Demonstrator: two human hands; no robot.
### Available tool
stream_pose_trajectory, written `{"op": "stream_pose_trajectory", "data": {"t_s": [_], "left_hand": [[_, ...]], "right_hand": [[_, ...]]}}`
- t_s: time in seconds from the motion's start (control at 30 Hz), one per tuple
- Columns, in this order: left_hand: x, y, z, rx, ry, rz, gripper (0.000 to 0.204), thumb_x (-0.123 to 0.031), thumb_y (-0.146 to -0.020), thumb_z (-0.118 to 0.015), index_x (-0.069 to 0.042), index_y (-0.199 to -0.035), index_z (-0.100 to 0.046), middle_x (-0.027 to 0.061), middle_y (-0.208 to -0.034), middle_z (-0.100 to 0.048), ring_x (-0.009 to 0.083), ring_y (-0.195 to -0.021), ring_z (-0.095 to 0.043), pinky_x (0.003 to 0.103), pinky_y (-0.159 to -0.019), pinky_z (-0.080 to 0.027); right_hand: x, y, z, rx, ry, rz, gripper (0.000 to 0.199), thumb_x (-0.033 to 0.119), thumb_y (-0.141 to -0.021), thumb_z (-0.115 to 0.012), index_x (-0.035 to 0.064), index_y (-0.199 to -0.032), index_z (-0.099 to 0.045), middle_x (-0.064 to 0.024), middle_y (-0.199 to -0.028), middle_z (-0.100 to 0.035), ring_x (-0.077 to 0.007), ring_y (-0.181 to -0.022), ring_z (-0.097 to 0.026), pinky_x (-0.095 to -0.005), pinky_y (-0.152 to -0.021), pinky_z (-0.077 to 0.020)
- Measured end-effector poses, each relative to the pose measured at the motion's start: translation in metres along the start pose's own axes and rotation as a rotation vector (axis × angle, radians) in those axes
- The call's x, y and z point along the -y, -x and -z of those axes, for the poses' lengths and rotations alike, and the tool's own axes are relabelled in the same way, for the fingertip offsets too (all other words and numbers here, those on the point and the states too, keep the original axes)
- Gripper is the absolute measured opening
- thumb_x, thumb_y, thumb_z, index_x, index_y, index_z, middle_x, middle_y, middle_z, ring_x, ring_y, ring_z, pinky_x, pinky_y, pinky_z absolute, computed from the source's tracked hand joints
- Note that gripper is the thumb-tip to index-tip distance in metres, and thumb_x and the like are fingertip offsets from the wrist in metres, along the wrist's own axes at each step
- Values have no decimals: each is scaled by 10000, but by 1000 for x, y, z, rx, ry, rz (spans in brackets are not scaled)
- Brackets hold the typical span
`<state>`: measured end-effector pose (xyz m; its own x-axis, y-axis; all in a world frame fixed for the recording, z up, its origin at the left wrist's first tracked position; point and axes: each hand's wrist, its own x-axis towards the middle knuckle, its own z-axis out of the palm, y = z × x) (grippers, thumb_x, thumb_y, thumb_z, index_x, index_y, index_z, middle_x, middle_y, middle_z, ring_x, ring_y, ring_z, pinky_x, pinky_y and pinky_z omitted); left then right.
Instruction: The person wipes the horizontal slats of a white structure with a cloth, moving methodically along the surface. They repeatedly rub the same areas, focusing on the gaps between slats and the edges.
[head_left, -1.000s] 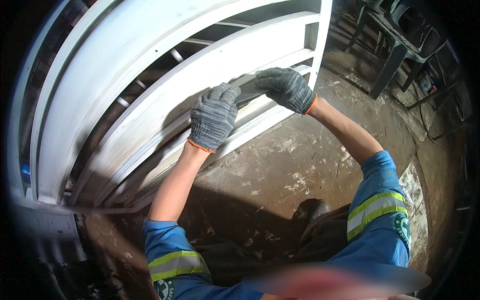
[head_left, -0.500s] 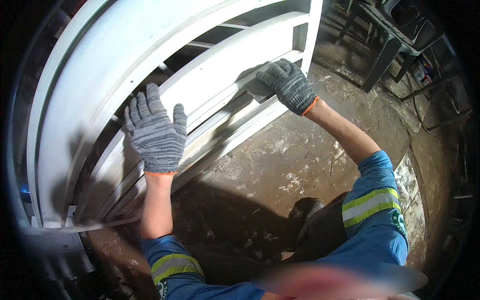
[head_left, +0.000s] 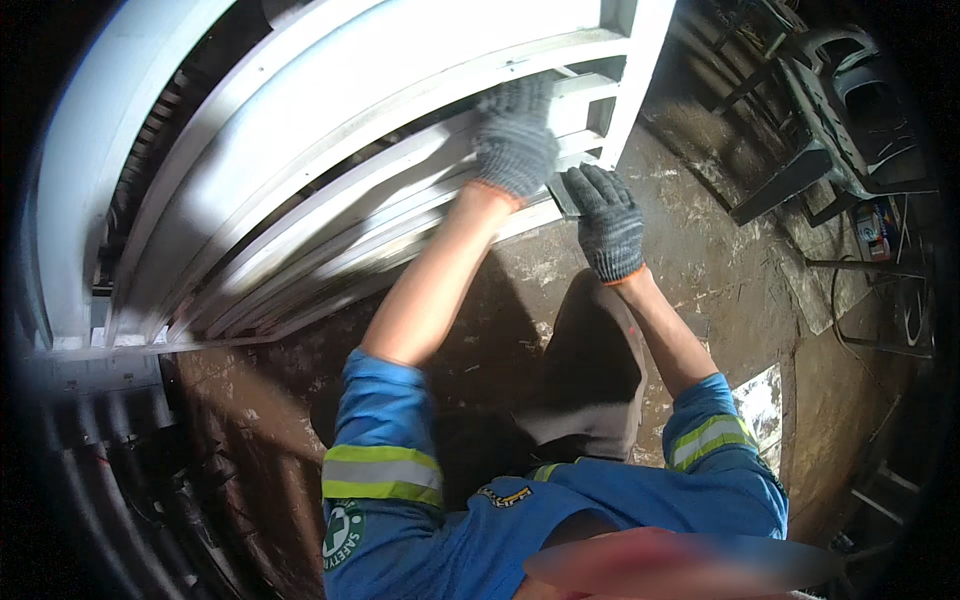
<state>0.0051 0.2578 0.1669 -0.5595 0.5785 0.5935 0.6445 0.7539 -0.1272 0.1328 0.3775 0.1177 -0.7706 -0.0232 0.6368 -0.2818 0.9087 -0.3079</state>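
A large white slatted panel (head_left: 460, 48), perhaps a gate or door, leans across the upper left and middle. My right hand (head_left: 608, 222), in a grey knit glove with an orange cuff, is at the panel's right end, near the lower slats. Its fingers are closed on a thin grey sheet (head_left: 562, 198) that looks like sandpaper. In a matching glove, my left hand (head_left: 517, 140) reaches over the middle slats just left of the right hand. Motion smears its fingers, so I cannot tell what they grip.
A dark plastic chair (head_left: 818, 165) stands at the right, with a colourful container (head_left: 876, 230) and a thin cable by it. Dark bars (head_left: 110, 470) lie at the lower left. A pale sheet (head_left: 762, 408) rests on the stained floor (head_left: 720, 270).
My left hand has moved right along the panel, close to the right hand. The right hand with the sheet is now lower, by the panel's end. The view has shifted.
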Motion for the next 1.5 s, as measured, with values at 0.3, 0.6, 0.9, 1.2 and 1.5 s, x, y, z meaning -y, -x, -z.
{"op": "stream_pose_trajectory", "data": {"t_s": [0.3,0.6,0.9,1.2,1.5], "left_hand": [[222,176,134,156,-350,443,538,-154,-708,-684,-93,-1227,-555,171,-1165,-589,341,-1100,-543,441,-981,-415],[244,177,130,253,-442,507,474,-226,-684,-741,-43,-1100,-606,177,-1116,-614,335,-1058,-580,415,-929,-464],[343,236,191,487,-278,641,608,-356,-694,-800,3,-1149,-613,221,-1099,-647,355,-1027,-619,399,-910,-489],[351,252,184,254,-365,483,716,-594,-634,-762,-28,-1057,-647,174,-938,-692,341,-876,-658,420,-797,-520],[376,271,182,113,-224,426,528,-532,-890,-502,-49,-1017,-671,193,-937,-681,366,-865,-639,455,-785,-494]], "right_hand": [[17,-90,1,-127,99,341,468,172,-810,-579,99,-1269,-537,-161,-1347,-502,-310,-1288,-448,-490,-1097,-339],[-43,-102,-23,-120,117,217,619,13,-783,-491,81,-1395,-426,-168,-1426,-430,-315,-1326,-410,-474,-1146,-263],[3,-108,-22,-60,381,68,500,38,-802,-487,65,-1301,-520,-180,-1342,-511,-308,-1273,-467,-472,-1118,-302],[268,-113,-146,-87,11,334,431,193,-867,-471,16,-1250,-556,-213,-1323,-526,-356,-1298,-435,-569,-1123,-232],[224,-113,-120,-167,29,332,432,83,-757,-541,71,-1183,-612,-186,-1230,-586,-353,-1192,-522,-513,-1090,-322]]}}
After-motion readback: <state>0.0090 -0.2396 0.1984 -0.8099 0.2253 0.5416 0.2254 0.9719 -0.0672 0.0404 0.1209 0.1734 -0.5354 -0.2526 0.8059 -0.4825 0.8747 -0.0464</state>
